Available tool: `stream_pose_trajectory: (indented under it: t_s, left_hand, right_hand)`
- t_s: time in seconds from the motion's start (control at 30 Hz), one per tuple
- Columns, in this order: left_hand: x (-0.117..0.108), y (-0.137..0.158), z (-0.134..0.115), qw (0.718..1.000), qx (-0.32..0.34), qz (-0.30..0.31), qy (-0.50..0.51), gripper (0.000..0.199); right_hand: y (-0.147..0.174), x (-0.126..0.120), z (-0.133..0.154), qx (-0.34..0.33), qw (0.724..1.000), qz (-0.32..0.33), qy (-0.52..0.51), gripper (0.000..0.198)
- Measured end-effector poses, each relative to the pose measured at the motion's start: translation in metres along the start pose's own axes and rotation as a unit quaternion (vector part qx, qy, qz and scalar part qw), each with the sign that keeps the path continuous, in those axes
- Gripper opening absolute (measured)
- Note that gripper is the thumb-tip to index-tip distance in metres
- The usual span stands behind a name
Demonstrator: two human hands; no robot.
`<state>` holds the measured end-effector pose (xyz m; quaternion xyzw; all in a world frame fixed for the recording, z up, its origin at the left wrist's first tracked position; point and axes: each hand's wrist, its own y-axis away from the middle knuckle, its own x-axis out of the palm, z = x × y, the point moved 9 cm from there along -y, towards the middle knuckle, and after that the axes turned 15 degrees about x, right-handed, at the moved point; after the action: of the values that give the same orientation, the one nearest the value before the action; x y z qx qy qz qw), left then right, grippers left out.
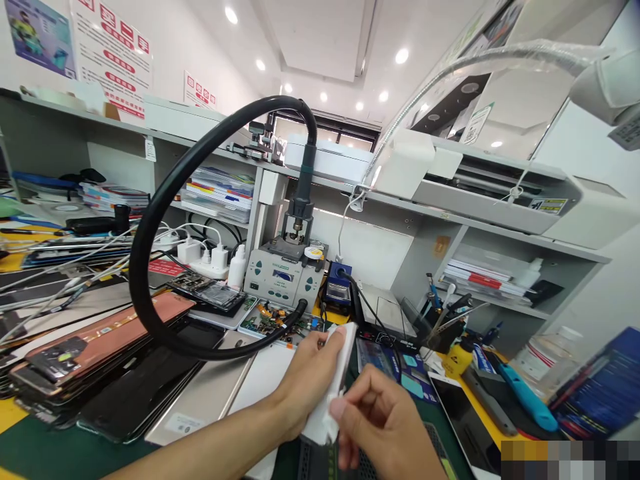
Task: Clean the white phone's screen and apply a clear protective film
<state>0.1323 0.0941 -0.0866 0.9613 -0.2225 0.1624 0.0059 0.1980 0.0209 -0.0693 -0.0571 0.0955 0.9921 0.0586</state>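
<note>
The left hand (306, 373) holds a flat white object (324, 410), the right hand (383, 417) pinching its edge.

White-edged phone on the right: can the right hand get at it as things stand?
Probably yes. The phone lies near the right hand, and nothing seems to cover its visible part. That hand pinches the white piece, though, so would likely have to let go first.

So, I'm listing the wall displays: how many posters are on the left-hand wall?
3: a blue-purple poster at far left, a large red-and-white poster beside it, and a small red-and-white poster farther right. More may lie outside the picture.
</note>
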Motion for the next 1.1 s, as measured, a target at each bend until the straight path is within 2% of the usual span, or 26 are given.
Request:
stream_pose_trajectory:
  t_s: [0.1,0.17,0.33,0.47,0.53,0.63,0.77,0.9,1.0,1.1]
  left_hand:
    - [-0.011,-0.002,-0.007,0.998,0.005,-0.052,-0.018,0.055]
    - [-0.01,-0.001,-0.009,0.999,0.008,-0.049,-0.019,0.055]
    - [0.01,0.007,-0.004,0.999,0.014,0.042,-0.03,0.046]
    - [0.014,0.011,-0.01,0.991,0.074,0.077,-0.079,0.039]
    - [0.017,0.014,-0.016,0.985,0.097,0.106,-0.096,0.039]
    - [0.023,0.022,-0.033,0.966,0.151,0.158,-0.135,0.039]
    - [0.029,0.036,-0.06,0.915,0.256,0.204,-0.237,0.049]
    - [0.033,0.04,-0.067,0.885,0.305,0.221,-0.274,0.046]
    - [0.034,0.037,-0.06,0.874,0.311,0.229,-0.297,0.047]
    - [0.041,0.038,-0.05,0.858,0.308,0.272,-0.309,0.058]
  right_hand:
    - [0.005,0.015,-0.008,0.027,0.999,0.026,0.007,0.047]
    - [0.005,0.013,-0.004,0.016,1.0,0.01,0.004,0.047]
    - [0.003,-0.021,0.016,-0.059,0.993,-0.094,-0.035,0.041]
    - [0.005,-0.054,0.03,-0.102,0.979,-0.165,-0.061,0.036]
    - [0.004,-0.063,0.032,-0.086,0.98,-0.152,-0.099,0.036]
    - [0.001,-0.061,0.03,-0.029,0.98,-0.072,-0.181,0.04]
    - [0.008,-0.048,0.033,0.013,0.982,0.013,-0.187,0.041]
    - [0.013,-0.045,0.036,0.014,0.987,0.015,-0.162,0.043]
    - [0.011,-0.048,0.034,0.02,0.987,-0.001,-0.158,0.044]
    - [0.007,-0.053,0.032,0.024,0.988,-0.027,-0.15,0.045]
